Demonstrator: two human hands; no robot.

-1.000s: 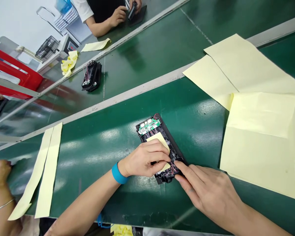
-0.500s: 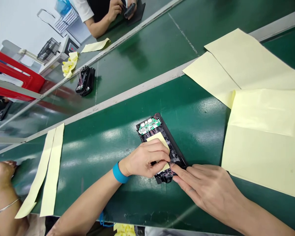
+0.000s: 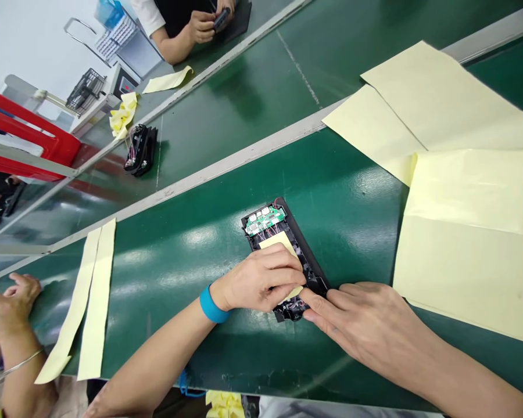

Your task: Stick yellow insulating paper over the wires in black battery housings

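A black plastic housing (image 3: 307, 255) lies tilted on the green table, with a green circuit board (image 3: 265, 220) at its far end and thin wires along the inside. A pale yellow paper piece (image 3: 279, 239) rests in the housing, partly covered by my left hand (image 3: 264, 277), which wears a blue wristband. My left thumb and fingers pinch this paper near its close end. My right hand (image 3: 353, 313) grips the housing's near right edge, index finger and thumb reaching forward. Its index fingertip meets the paper's end beside my left fingertips.
Large yellow sheets (image 3: 466, 261) lie at right, and two long yellow strips (image 3: 96, 302) at left. A co-worker's hands (image 3: 17, 296) are at far left. Beyond the metal rail sits another black wired unit (image 3: 140, 152). Across, a co-worker's hands (image 3: 203, 26) hold a dark part.
The yellow paper's end now shows lifted between my fingertips; my right hand has shifted slightly left. At far left, the co-worker's hand has opened out. The view has shifted slightly.
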